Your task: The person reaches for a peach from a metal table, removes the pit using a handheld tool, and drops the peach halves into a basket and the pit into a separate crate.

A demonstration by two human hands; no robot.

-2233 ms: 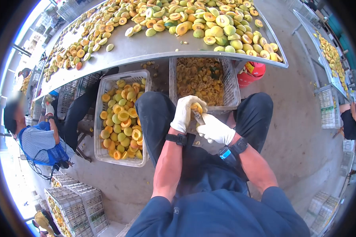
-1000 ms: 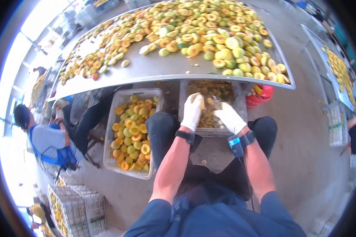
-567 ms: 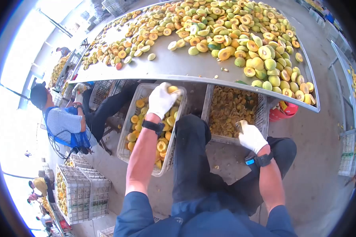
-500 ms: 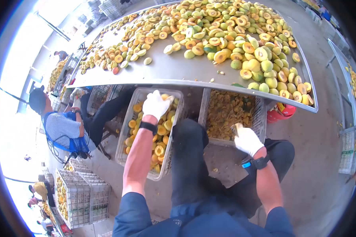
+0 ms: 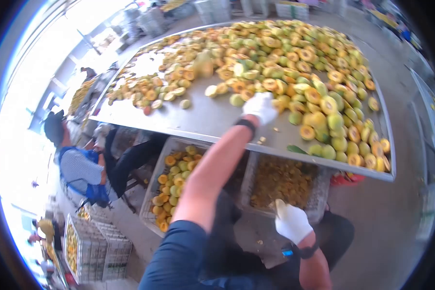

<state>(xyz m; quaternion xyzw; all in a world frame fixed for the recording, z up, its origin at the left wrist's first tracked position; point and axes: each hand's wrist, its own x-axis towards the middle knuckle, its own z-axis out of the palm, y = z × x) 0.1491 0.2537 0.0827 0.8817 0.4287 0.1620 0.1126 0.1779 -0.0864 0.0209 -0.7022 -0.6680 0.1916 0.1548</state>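
Note:
My left hand (image 5: 260, 107), in a white glove, is stretched far forward onto the steel table (image 5: 203, 121). It rests at the near edge of the heap of whole and halved yellow-green fruit (image 5: 295, 63). Motion blur hides whether its fingers hold a fruit. My right hand (image 5: 291, 222), also gloved, stays low by my knee. It is closed around a small knife whose pale tip pokes out toward the crate of pits and scraps (image 5: 245, 186). A crate of halved fruit (image 5: 147, 200) stands to the left of that one, under the table edge.
Another person in a blue checked top (image 5: 79, 169) sits at the left, beside the table. Stacked wire crates of fruit (image 5: 96, 246) stand at the bottom left. A red container (image 5: 340, 180) shows under the table's right end. Bare concrete floor lies to the right.
My left hand let a fruit half go over the left crate, then rose and reached forward onto the table's fruit heap. My right hand stayed low with the knife. The view tilted up.

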